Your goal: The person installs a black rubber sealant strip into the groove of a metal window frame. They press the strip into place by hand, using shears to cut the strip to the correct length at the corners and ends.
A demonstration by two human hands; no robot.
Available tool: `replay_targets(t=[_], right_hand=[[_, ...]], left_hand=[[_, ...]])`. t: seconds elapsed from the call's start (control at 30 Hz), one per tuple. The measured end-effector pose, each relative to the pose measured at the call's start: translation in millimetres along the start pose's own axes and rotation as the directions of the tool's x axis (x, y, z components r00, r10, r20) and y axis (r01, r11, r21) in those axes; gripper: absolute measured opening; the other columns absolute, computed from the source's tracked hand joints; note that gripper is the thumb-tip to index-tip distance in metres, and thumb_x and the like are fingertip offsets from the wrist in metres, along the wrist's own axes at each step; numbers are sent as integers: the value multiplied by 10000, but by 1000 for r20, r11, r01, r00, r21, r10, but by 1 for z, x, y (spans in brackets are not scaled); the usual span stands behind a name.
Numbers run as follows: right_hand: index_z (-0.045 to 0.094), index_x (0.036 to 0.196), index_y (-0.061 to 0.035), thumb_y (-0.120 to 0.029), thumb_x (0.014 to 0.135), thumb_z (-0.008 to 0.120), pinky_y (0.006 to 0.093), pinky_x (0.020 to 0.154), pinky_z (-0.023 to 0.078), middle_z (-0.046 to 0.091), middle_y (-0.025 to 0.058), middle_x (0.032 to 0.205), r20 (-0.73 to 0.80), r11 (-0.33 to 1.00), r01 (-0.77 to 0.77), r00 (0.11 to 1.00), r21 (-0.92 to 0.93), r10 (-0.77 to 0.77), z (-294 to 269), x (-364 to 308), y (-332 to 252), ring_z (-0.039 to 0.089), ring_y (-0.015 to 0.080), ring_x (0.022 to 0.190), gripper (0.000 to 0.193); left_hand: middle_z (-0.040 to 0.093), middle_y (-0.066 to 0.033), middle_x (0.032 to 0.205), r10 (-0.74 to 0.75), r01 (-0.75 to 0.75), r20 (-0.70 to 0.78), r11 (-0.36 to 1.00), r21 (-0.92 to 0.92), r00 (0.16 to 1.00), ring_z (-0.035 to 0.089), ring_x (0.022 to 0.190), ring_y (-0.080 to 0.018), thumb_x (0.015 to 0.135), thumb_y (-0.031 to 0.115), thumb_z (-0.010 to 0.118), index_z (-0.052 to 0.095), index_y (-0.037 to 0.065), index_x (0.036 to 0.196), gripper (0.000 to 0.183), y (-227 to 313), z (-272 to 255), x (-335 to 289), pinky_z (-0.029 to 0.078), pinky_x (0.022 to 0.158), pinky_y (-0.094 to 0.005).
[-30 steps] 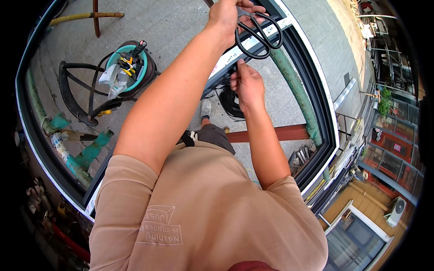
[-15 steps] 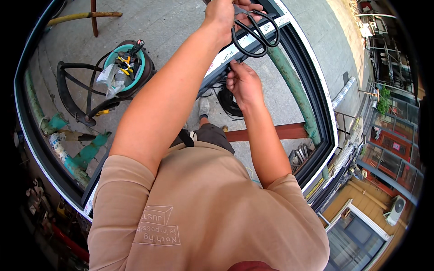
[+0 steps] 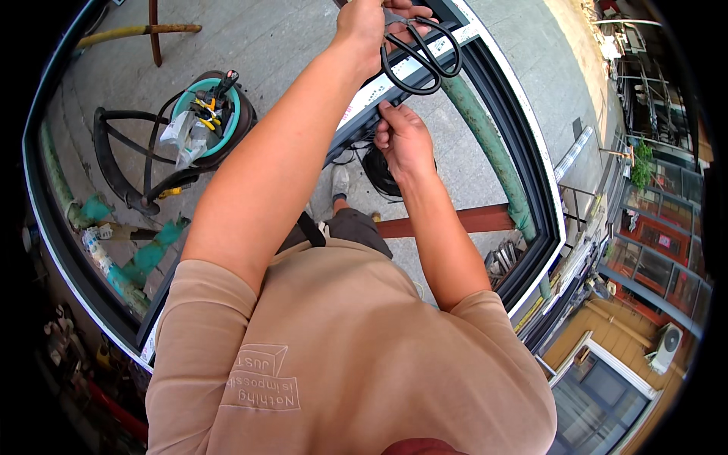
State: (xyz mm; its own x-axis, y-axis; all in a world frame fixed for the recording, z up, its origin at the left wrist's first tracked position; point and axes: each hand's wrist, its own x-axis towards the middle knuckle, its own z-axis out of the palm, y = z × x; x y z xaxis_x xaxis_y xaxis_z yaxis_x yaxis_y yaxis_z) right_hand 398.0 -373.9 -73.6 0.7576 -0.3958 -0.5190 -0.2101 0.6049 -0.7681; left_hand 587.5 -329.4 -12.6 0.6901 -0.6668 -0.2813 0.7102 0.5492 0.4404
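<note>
My left hand is closed around the blade end of a pair of scissors at the top. Their large black looped handles stick out to the right over the frame's crossbar. Below them, my right hand pinches at the crossbar's near edge, thumb and forefinger on what looks like a black sealing strip; much of it is hidden by the fingers. A coil of black strip lies on the ground beneath. The large dark window frame with a white outer face surrounds my body.
Green pipe supports and a red-brown bar run under the frame. Left of my arm, a turquoise basin holds pliers and plastic bags, beside a black curved tube. Metal pieces lie at the right corner.
Both hands have shifted slightly left along the crossbar, the scissors moving with my left hand. Both grips look the same.
</note>
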Motion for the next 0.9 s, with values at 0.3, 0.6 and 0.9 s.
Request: replay_targets(t=[0.3,0.6,0.9], right_hand=[[654,961,-68,-195,1052,739,249,578,419,623,-1,780,27,988,2,1000,-157,2,-4,2,-6,516,86,619,178],[628,834,-40,-310,1097,686,283,591,433,627,19,709,-27,751,225,951,-621,-308,3,1,11,547,99,626,381],[621,937,-79,-183,1061,710,266,631,431,617,-5,810,72,921,93,995,-378,-71,1,-10,-4,527,92,671,185]], left_hand=[[754,-230,1031,3,-3,-3,1000,-9,1000,747,846,-328,1067,278,499,592,31,984,277,-2,-5,3,658,817,-452],[756,-223,1001,-10,10,1,1000,-26,1000,755,880,-336,1060,273,510,597,34,976,268,-2,0,2,660,832,-457],[765,-221,1025,-14,15,26,1000,-13,1000,760,872,-338,1044,266,521,603,44,956,253,-2,-2,3,665,835,-461]])
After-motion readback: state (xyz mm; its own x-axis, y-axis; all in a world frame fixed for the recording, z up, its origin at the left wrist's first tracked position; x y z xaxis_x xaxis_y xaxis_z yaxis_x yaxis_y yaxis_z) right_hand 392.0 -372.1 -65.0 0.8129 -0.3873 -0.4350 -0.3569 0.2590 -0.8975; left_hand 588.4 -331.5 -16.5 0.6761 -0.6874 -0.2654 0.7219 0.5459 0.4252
